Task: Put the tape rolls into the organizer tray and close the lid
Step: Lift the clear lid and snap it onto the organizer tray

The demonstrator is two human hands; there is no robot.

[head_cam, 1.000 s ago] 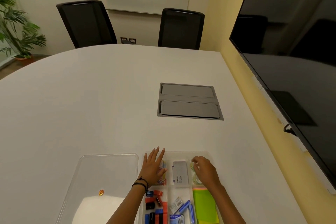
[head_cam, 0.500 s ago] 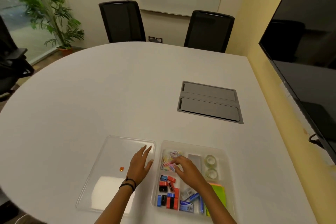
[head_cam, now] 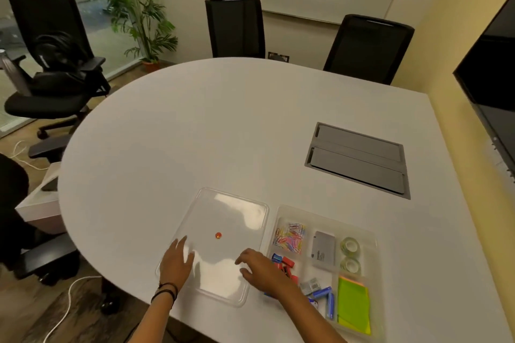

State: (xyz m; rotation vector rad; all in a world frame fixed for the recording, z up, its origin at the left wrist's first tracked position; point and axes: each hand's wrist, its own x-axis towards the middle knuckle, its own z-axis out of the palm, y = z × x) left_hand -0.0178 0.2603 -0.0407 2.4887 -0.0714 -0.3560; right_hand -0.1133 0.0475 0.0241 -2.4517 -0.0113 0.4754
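Both hands are shifting from the tray to the clear lid

The two tape rolls [head_cam: 350, 255] are now sitting in the organizer tray [head_cam: 373, 234], far-right compartment, so only the closing remains. The left hand [head_cam: 176, 261] is resting spread and flat on the lid [head_cam: 237, 211], gripping nothing; the right hand [head_cam: 260, 269], having left the tray, is reaching over the lid's near right edge, fingers loosely open and empty.
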